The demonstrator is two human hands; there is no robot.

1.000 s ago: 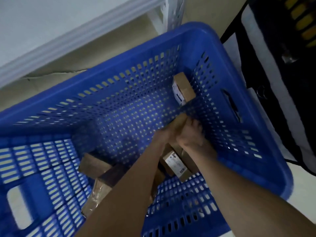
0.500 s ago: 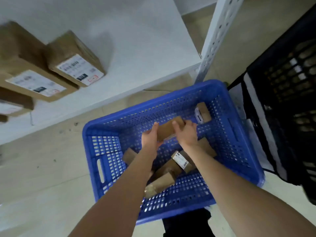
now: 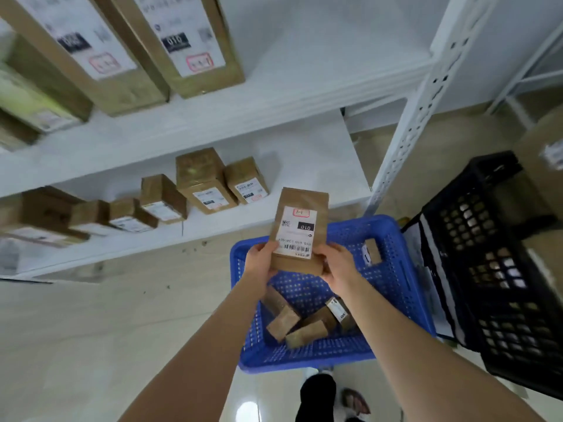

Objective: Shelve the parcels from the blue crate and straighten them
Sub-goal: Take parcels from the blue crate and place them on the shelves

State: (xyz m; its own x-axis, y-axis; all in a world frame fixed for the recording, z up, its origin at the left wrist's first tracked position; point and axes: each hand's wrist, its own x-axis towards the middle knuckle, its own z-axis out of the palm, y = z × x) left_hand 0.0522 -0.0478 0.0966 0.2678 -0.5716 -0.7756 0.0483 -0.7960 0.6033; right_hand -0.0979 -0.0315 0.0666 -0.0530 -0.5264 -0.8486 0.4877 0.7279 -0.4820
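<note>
I hold a brown cardboard parcel (image 3: 300, 229) with a white label marked 010 above the blue crate (image 3: 393, 300). My left hand (image 3: 261, 261) grips its lower left corner and my right hand (image 3: 338, 264) grips its lower right corner. The parcel's label faces me. Several small brown parcels (image 3: 300, 322) lie jumbled in the crate's bottom, and one more (image 3: 371, 251) leans against its far wall. Shelved parcels (image 3: 204, 181) stand in a row on the lower white shelf (image 3: 304, 153).
Larger boxes (image 3: 182, 41) stand on the upper shelf (image 3: 274, 95). A white perforated upright (image 3: 417, 117) rises to the right of the shelves. A black crate (image 3: 499, 269) sits right of the blue one. My foot (image 3: 316, 394) shows on the floor below.
Both hands lifted one parcel out of the blue crate and raised it with its label turned toward me. The view rose from the crate to the shelves.
</note>
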